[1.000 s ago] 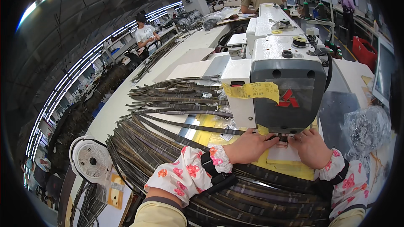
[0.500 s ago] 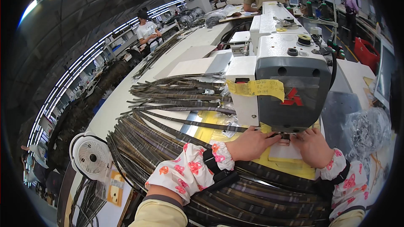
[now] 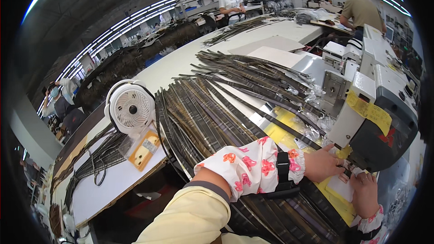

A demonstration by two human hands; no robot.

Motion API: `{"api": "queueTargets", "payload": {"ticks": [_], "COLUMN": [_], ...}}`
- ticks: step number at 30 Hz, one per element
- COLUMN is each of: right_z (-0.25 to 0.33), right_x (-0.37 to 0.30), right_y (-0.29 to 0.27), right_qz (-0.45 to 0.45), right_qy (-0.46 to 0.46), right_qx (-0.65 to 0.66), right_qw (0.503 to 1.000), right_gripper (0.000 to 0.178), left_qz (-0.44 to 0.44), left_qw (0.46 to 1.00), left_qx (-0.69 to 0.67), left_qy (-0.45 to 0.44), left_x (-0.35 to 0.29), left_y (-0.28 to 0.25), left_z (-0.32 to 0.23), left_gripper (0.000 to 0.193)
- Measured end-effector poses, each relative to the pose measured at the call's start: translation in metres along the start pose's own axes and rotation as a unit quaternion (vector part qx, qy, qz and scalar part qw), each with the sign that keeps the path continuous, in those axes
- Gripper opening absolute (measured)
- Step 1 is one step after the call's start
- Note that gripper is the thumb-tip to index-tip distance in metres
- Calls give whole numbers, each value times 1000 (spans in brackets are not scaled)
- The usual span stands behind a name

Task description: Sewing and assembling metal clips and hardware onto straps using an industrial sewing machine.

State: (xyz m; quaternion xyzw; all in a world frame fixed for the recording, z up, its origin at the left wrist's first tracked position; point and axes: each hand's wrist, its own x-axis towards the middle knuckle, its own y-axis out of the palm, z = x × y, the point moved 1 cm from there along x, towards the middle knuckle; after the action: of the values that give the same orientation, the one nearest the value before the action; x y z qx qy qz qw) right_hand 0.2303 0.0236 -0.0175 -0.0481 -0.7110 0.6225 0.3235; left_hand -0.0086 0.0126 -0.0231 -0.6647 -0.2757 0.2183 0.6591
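Observation:
At the right, my left hand (image 3: pixel 322 165) is closed at the needle area of a white and dark grey sewing machine (image 3: pixel 384 124). A long dark strap (image 3: pixel 289 129) runs from the left to this hand, and its end is hidden by the fingers. Close by on the other side, my right hand (image 3: pixel 365 194) has its fingers bent with the tips at the needle area; what they press is too small to make out. Under the hands lies a yellow sheet (image 3: pixel 337 199). A yellow note (image 3: pixel 368 112) hangs on the machine.
Many plaid straps (image 3: pixel 203 113) spread over the white table (image 3: pixel 181 70), and more lie under my left forearm. A white fan (image 3: pixel 132 108) stands left, beside a yellow packaged item (image 3: pixel 143 150). Beyond the table are a person in white (image 3: pixel 231 3) and one in khaki (image 3: pixel 363 11).
The view has turned left, so the machine and my hands now appear farther right and the fan nearer the middle. Both hands stay at the needle area.

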Motion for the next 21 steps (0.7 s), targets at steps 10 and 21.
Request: {"api": "queueTargets", "payload": {"ticks": [10,21], "right_z": [4,4], "right_x": [1,1], "right_y": [-10,-8], "right_qz": [26,17], "right_qy": [9,7], "right_qx": [34,14], "right_qw": [999,1000], "right_gripper": [36,36], "left_qz": [-26,-26], "left_qw": [1000,999], "left_qx": [-4,26], "left_qy": [8,12], "left_x": [5,4], "left_y": [13,7], "left_z": [1,1], "left_gripper": [47,54]}}
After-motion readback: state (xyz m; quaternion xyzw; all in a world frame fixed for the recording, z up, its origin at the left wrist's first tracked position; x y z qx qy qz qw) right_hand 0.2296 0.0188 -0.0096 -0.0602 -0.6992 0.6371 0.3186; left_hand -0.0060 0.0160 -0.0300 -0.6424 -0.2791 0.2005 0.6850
